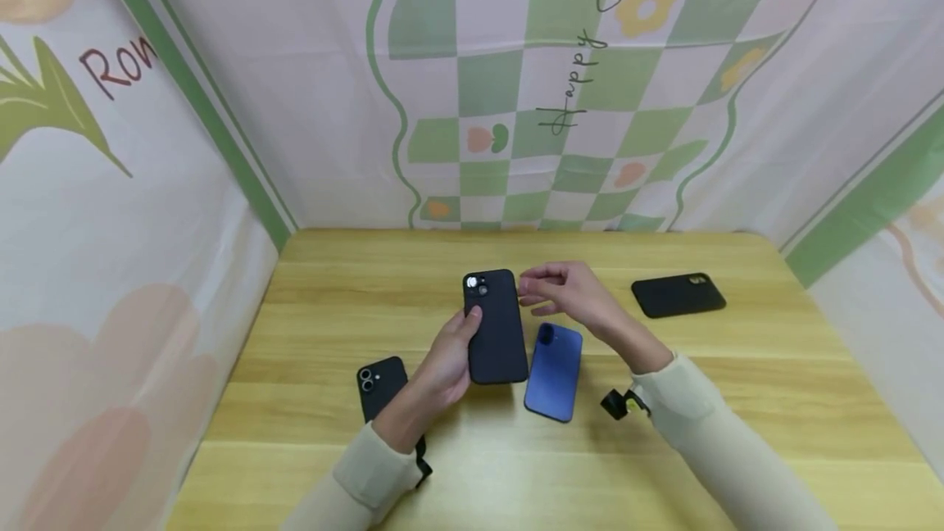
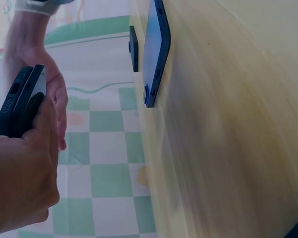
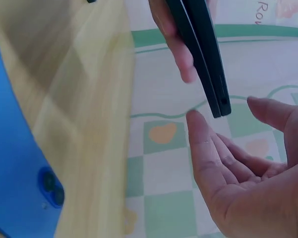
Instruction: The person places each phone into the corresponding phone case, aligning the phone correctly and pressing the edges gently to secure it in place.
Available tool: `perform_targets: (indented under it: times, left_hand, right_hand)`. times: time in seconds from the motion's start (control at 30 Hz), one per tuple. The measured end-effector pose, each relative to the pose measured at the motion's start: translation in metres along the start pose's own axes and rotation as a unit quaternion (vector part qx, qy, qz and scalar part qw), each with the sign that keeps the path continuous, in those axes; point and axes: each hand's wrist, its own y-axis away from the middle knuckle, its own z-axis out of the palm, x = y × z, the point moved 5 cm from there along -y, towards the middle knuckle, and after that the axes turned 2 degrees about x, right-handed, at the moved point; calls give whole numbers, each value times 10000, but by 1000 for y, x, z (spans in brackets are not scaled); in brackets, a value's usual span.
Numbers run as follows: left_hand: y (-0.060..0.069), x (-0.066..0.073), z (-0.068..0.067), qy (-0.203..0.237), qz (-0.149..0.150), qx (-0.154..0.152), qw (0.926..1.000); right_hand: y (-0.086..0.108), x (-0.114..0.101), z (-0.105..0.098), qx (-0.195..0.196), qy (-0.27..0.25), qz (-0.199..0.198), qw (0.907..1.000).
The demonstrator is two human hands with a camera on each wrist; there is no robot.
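1. Desk point(image 1: 332, 301): wood-grain top, carries the loose items below; checked cloth point(image 1: 490, 84) behind it.
2. Far left: black phone point(image 1: 383, 383) on desk, two lenses at upper end; lower part hidden by the left forearm.
3. Left hand point(image 1: 448, 357): pinching the stack by its left long side, thumb on the upper face, fingers underneath.
4. Stack point(image 1: 497, 338): held above desk, between the two hands. Two dark flat layers, face to face; lenses at upper left. Wrist views show a thin seam between the layers.
5. Blue phone point(image 1: 555, 375): flat on desk, just right of the stack, lens bump at upper left.
6. Right hand point(image 1: 571, 293): thumb and fingers spread apart, gripping nothing; stack's corner near the fingertips, apart from them in the right wrist view.
7. Far right: black case point(image 1: 674, 297), flat on desk, cut-out at its right end.
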Motion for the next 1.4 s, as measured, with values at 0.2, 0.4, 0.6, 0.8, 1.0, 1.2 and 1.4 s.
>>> perform_targets:
  times: [0.2, 0.4, 0.6, 0.8, 1.0, 1.2, 1.4]
  left_hand:
    - [2, -1, 2, -82, -30, 11, 10000]
    - [3, -3, 5, -249, -64, -37, 9997]
    - [3, -4, 6, -297, -34, -133, 9995]
    - [4, -4, 7, -402, -34, -181, 9990]
    - [4, -3, 7, -415, -79, -142, 9990]
    - [5, -4, 7, -410, -68, -202, 9989]
    - [5, -4, 7, -441, -52, -226, 9988]
  right_hand:
    - [-14, -4, -1, -93, -21, 59, 9999]
    - [-21, -4, 1, -251, -41, 251, 9994]
    - [-24, -4, 2, -407, 113, 340, 9985]
    - [-25, -1, 5, -588, -97, 483, 9971]
    - [-25, -1, 7, -648, -293, 547, 9960]
    - [-26, 0, 8, -729, -357, 520, 9953]
    - [-27, 3, 9, -758, -492, 428, 9950]
